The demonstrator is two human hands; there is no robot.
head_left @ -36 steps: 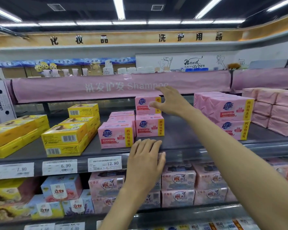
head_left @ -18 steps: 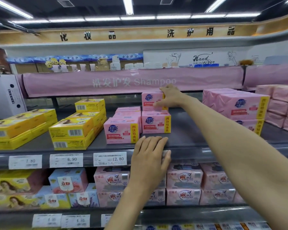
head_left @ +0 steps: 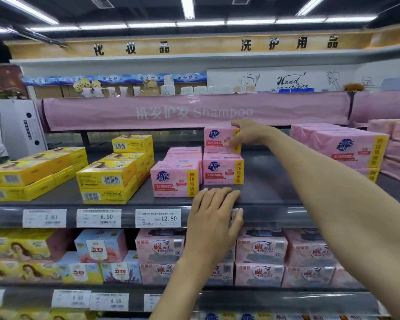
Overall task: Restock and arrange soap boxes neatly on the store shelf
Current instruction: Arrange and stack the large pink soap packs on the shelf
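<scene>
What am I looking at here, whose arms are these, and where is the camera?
There is no machine here. The camera sits on a person's head, looking forward and down, so the two bare arms are their own. The right hand grips the upper pink rectangular soap box, which is stacked on a lower pink soap box on the dark grey metal store shelf. The left hand rests flat on the shelf's front edge, holding nothing. Yellow rectangular soap boxes are stacked further left, and white price tags line the edge.
</scene>
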